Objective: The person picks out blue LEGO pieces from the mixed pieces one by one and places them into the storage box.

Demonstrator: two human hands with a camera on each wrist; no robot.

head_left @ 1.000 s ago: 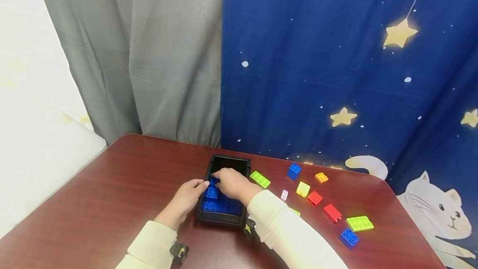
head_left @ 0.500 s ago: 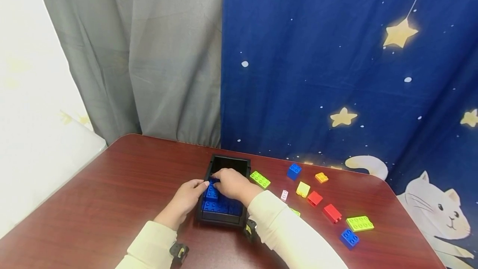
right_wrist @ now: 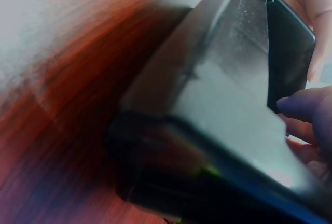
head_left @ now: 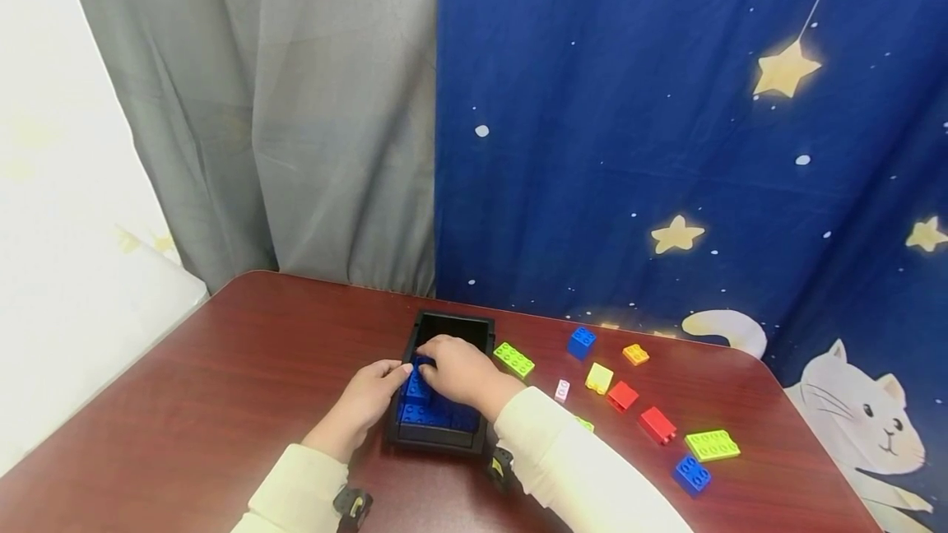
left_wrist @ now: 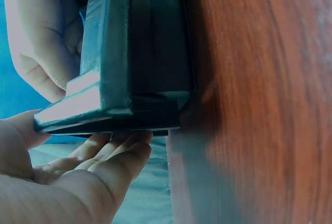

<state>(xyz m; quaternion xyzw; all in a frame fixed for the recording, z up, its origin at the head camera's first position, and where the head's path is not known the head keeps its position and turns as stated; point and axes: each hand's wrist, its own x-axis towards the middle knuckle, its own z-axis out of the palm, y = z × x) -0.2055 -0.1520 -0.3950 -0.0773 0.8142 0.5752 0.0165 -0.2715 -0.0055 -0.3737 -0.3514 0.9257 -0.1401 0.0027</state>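
On the table, a black open-topped box [head_left: 437, 437] has blue toy bricks packed in its near half. My left hand [head_left: 357, 403] grips the left wall of the box. In the left wrist view its thumb lies at the rim and its fingers [left_wrist: 122, 164] are along the outer side. Reaching over from the right, my right hand [head_left: 461, 373] has its thumb and index finger down inside the box. They pinch a blue toy brick [head_left: 418, 387] by the left wall, its far end hidden under the fingers. The far end of the box interior looks dark.
Right of the box lie loose bricks: a lime one [head_left: 513, 359], a blue one [head_left: 581, 341], an orange one [head_left: 635, 354], a pale yellow one [head_left: 599, 377], a small pink one [head_left: 562, 390], red ones [head_left: 657, 425] and a second blue one [head_left: 692, 475]. Curtains hang behind the table [head_left: 244, 385].
In the box, the blue brick under my right fingers has come together with the one nearer me; the gap between them has closed. Both hands stay nearly in place, and the head view shifts slightly.
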